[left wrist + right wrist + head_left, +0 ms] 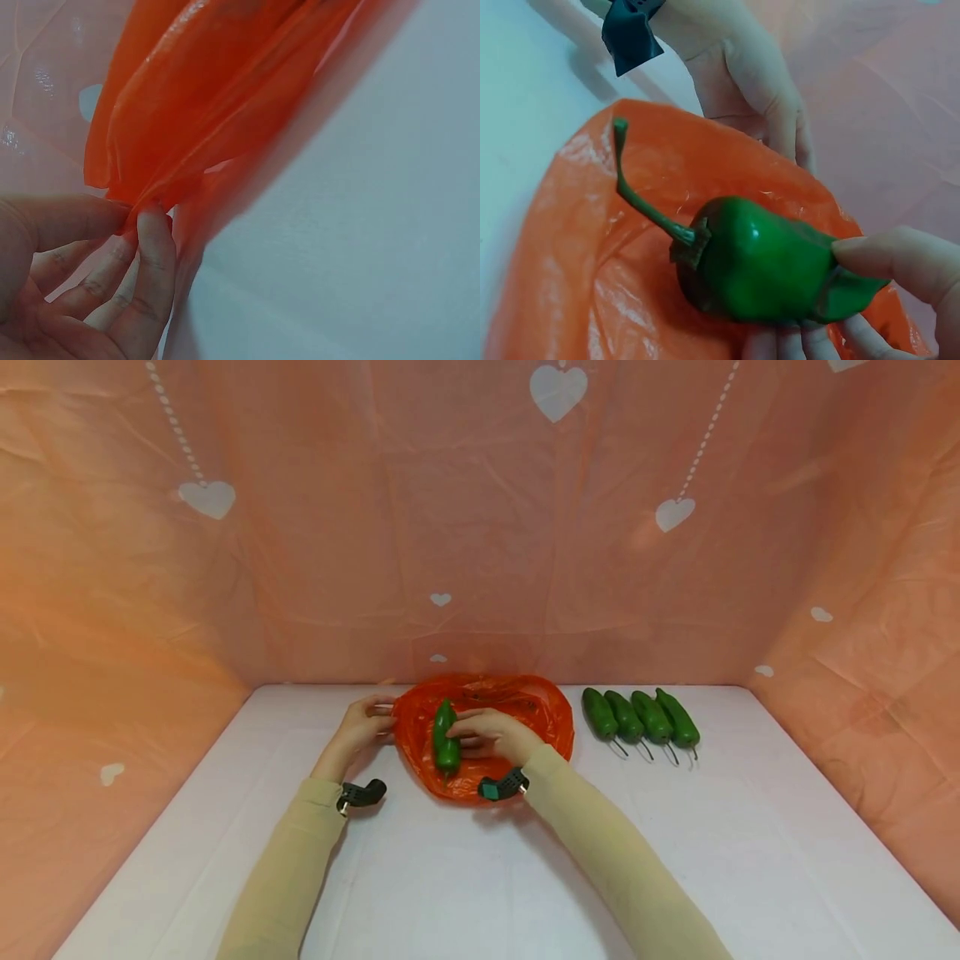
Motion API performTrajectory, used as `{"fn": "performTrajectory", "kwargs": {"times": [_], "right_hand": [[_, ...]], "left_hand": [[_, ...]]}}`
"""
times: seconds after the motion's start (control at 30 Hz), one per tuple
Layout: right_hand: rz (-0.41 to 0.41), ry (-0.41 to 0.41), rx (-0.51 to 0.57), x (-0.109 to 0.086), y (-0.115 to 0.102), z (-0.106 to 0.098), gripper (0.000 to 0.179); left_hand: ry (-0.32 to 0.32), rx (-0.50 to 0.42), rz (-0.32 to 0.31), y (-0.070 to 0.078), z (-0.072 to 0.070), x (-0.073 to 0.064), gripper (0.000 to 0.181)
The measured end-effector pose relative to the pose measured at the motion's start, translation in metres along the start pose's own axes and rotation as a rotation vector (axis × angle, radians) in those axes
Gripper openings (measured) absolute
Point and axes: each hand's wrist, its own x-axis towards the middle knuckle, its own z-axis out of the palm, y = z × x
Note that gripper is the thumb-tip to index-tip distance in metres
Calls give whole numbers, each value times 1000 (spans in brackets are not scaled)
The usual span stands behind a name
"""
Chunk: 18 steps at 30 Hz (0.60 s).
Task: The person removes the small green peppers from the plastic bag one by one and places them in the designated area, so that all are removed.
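Note:
A red-orange plastic bag (555, 718) lies with its mouth spread wide on the white table. My left hand (358, 732) pinches the bag's left rim between thumb and fingers, as the left wrist view shows up close. With my right hand (495, 733) I hold a green pepper (444, 752) over the bag's opening. In the right wrist view the thumb (889, 259) presses the pepper's tapered end from above, fingers beneath it, and its curved stem points away from the hand.
Several green peppers (651, 718) lie in a row to the right of the bag, stems toward me. The white table (450, 885) meets an orange-pink curtain (480, 527) with white hearts at its back and sides.

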Motion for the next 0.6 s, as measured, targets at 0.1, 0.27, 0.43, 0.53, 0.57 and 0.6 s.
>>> {"fn": "performTrajectory", "kwargs": {"times": [0.1,0.27,0.43,0.53,0.57,0.6], "right_hand": [[-38,-22,53,-3,3,-3,29],[-47,-27,91,-5,2,-6,25],[-55,-19,36,-9,-2,-10,28],[-87,-13,-18,-12,-5,-14,29],[-98,-12,-35,-14,-6,-15,30],[-110,-11,-58,-15,-8,-16,30]], "left_hand": [[-6,4,10,0,0,-1,45],[-3,6,18,0,0,-1,45],[1,-13,19,-2,1,0,44],[3,-17,20,-3,1,0,44],[3,-18,20,-4,1,0,44],[5,-20,18,-4,1,0,44]]}}
